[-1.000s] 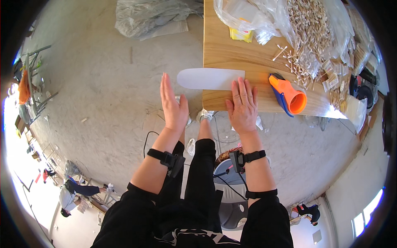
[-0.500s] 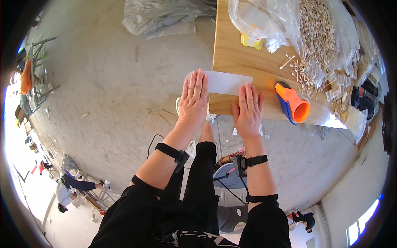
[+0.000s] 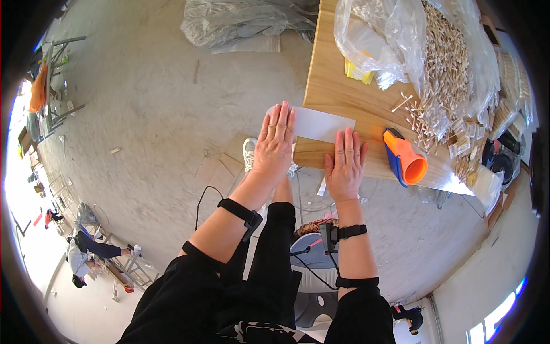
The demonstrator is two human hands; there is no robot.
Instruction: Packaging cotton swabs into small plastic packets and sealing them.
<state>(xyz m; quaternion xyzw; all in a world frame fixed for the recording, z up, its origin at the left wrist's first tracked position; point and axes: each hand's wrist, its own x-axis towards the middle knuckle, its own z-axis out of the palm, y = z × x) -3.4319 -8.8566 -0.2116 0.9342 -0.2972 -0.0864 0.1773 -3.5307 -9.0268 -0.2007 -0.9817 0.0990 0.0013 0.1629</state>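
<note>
Fingers flat and spread, both palms down | left hand [image 3: 275, 143] and right hand [image 3: 345, 166] touching white paper sheet [image 3: 321, 124] at wooden table [image 3: 338, 97] edge | looks like squaring it up | next probably needs even pressure

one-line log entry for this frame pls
left hand: flat on white sheet, open | right hand: flat on sheet edge and wooden table, open | orange-blue tool: right of hand, untouched
</note>
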